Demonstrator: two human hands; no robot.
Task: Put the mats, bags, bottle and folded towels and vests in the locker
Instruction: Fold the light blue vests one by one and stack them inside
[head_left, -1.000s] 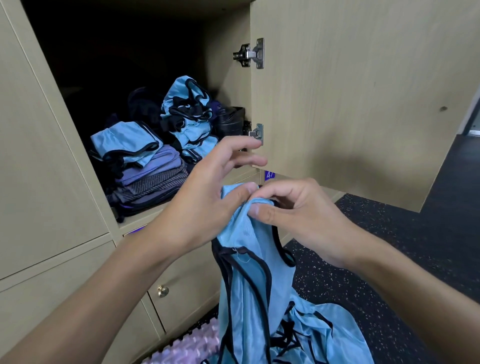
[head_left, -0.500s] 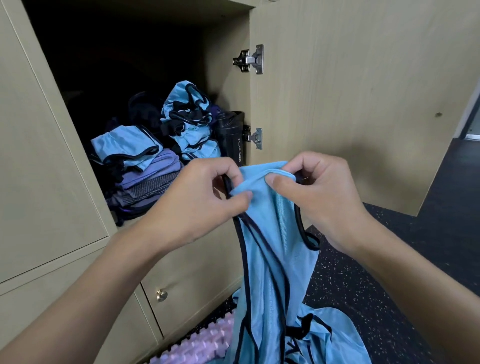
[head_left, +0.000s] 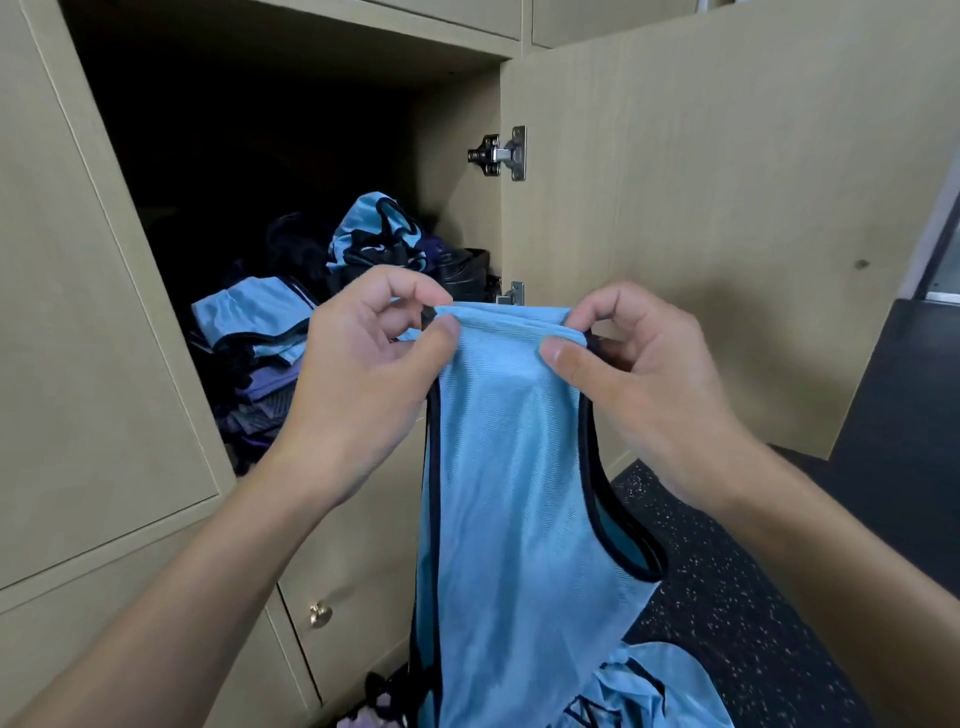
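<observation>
Left hand (head_left: 358, 384) and right hand (head_left: 649, 395) had drawn apart, spreading the vest (head_left: 514, 467) top flat; each pinched one corner. Open locker (head_left: 457, 156) stood at eleven o'clock.

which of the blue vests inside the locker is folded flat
The folded vest topping the stack at the locker's front left; the other vest behind it, beside the black bottle, is a crumpled bundle.

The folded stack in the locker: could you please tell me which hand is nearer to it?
Left. The left hand pinches one top corner of the vest just right of the folded stack; the right hand pinches the other corner, farther right, before the open door.
</observation>
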